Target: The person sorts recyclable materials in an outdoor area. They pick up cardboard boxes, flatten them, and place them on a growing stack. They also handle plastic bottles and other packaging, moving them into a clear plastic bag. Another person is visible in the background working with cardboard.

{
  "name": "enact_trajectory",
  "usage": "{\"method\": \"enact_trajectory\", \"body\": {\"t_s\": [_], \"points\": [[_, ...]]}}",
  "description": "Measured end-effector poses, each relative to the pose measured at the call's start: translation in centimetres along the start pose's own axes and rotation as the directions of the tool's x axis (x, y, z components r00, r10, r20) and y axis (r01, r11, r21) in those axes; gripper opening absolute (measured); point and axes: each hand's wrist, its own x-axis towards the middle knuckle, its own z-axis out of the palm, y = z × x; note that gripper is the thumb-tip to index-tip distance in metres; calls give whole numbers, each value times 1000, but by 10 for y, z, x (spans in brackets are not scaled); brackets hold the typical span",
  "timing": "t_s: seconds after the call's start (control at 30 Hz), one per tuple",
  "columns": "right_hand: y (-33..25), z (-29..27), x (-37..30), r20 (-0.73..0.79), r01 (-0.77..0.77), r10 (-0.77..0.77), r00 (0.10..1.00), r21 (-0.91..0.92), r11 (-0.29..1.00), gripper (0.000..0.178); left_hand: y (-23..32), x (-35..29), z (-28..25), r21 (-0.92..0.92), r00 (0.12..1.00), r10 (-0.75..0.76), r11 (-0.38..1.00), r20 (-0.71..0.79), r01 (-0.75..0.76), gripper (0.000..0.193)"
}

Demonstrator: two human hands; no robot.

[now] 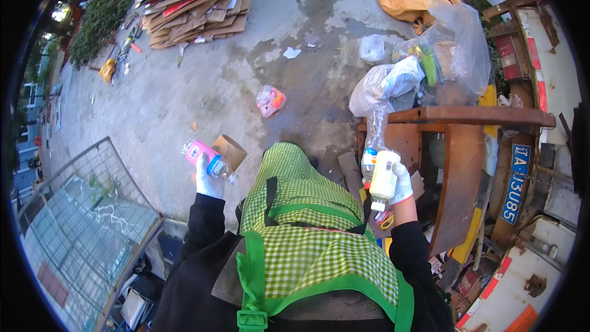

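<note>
My left hand (211,182), in a white glove, is closed around a clear plastic bottle with a blue label (219,166) and a pink-labelled container (198,150). Just beyond it shows a brown cardboard piece (230,151); whether the hand touches it I cannot tell. In my gloved right hand (401,185) is a cream-white bottle (385,169), its white cap pointing down. Against its left side lies a clear plastic bottle (375,132) with a blue and white label, apparently in the same grip. Scissors with yellow and red handles (385,219) lie below the right hand.
A brown wooden frame (461,115) stands at my right, with white bags (384,86) and a large clear bag (461,49) behind it. Stacked cardboard (196,12) lies far left. A pink-patterned bag (270,101) sits ahead on concrete. A wire-mesh panel (92,227) leans near left.
</note>
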Motion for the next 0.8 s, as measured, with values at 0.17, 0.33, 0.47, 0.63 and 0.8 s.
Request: {"method": "enact_trajectory", "body": {"t_s": [0.17,0.33,0.47,0.63,0.8], "points": [[-82,65,94,107,100,-115,988,142,985,73,6,126,71,134,999,-26,991,-31,30,53],[-193,121,197,133,240,-279,951,250,938,73,-4,286,193,205,998,11,979,-64,2,54],[-295,174,250,-4,515,-533,846,263,816,60,10,379,332,254,971,-172,959,163,127,45],[-458,217,316,226,390,-619,752,605,694,46,31,424,513,454,907,-201,891,370,12,55],[-617,201,398,-22,568,-645,764,498,656,34,14,452,629,532,832,-288,846,475,-11,62]]}}
